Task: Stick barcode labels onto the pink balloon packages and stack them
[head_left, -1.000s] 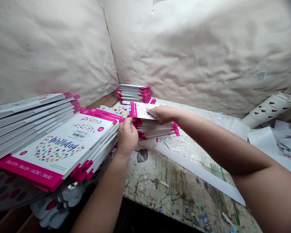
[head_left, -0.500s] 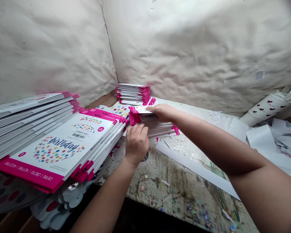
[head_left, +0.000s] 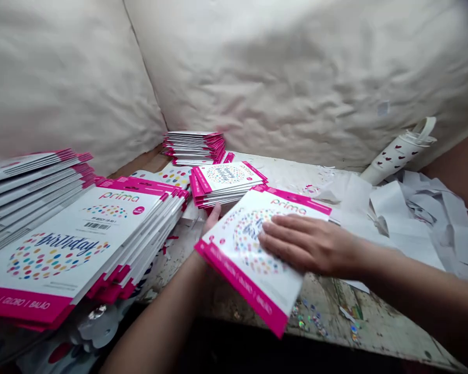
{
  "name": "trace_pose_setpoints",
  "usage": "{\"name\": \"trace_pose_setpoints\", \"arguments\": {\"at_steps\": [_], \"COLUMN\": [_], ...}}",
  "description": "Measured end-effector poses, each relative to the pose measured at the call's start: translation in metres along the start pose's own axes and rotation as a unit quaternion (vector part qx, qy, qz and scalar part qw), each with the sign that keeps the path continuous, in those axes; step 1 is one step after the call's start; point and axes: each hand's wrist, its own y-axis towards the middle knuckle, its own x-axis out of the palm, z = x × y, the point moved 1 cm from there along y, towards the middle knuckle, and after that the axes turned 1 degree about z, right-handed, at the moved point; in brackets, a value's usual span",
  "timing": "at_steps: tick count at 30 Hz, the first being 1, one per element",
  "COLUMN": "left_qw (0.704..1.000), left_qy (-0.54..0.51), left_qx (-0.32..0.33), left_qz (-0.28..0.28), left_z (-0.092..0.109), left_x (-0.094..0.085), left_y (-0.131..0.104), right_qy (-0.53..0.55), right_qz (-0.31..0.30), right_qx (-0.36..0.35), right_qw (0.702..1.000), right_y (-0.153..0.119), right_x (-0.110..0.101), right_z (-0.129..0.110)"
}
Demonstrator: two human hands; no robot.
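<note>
Handling pack [head_left: 228, 244] over counter [head_left: 398, 335], under flat-fingered right hand [head_left: 314, 248], beside mostly hidden left hand [head_left: 209, 226]; cannot tell either grip's closure. Judged partway: many already in rear stack [head_left: 195, 148] and left pile [head_left: 68, 223], this one not yet.

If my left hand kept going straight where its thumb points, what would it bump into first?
Probably the short pile of packets, just ahead of your left hand. The front packet hides your other fingers, so the gap is hard to judge.
</note>
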Motion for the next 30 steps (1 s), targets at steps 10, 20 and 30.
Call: {"name": "trace_pose_setpoints", "arguments": {"at_steps": [10,20,30], "left_qw": [0.957,0.988,0.977], "left_qy": [-0.23,-0.103,-0.102], "left_qx": [-0.131,0.098,0.177], "left_qz": [-0.116,-0.067,-0.068], "left_z": [0.015,0.023,0.032], "left_x": [0.063,0.141,0.157], "left_y": [-0.035,-0.068,-0.082], "right_qy": [0.155,0.455,0.419], "right_qz": [0.279,0.417,0.437], "right_qx": [0.332,0.445,0.356], "right_qw": [0.888,0.649,0.712], "right_y": [-0.138,-0.177,-0.171], "right_x": [-0.007,0.056,0.043], "right_z": [-0.032,-0.056,-0.074]}}
